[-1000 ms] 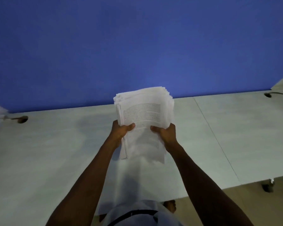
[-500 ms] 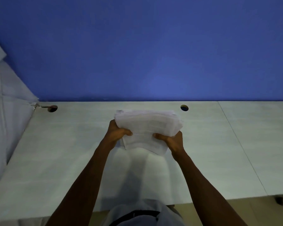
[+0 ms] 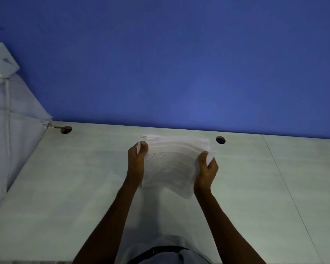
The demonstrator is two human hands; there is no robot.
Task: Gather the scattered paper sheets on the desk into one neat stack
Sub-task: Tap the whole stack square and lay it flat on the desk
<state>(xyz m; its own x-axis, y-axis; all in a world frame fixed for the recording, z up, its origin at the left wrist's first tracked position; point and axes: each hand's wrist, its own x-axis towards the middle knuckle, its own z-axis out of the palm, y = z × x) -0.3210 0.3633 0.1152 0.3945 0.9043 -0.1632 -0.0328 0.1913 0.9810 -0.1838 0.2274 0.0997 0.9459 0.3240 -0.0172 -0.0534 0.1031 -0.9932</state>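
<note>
The left hand (image 3: 136,162) grips the left edge of the paper stack (image 3: 171,164), thumb on top near the far corner and fingers curled beneath. The stack spans the gap between both hands, bowed upward in the middle, printed side up, above the pale desk (image 3: 74,187). On the stack's right edge the right hand (image 3: 206,171) pinches it, thumb on top, just short of a round cable hole (image 3: 220,140) beyond.

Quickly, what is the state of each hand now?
Left hand: closed, gripping the left edge of the paper stack.
Right hand: closed, gripping the stack's right edge.
</note>
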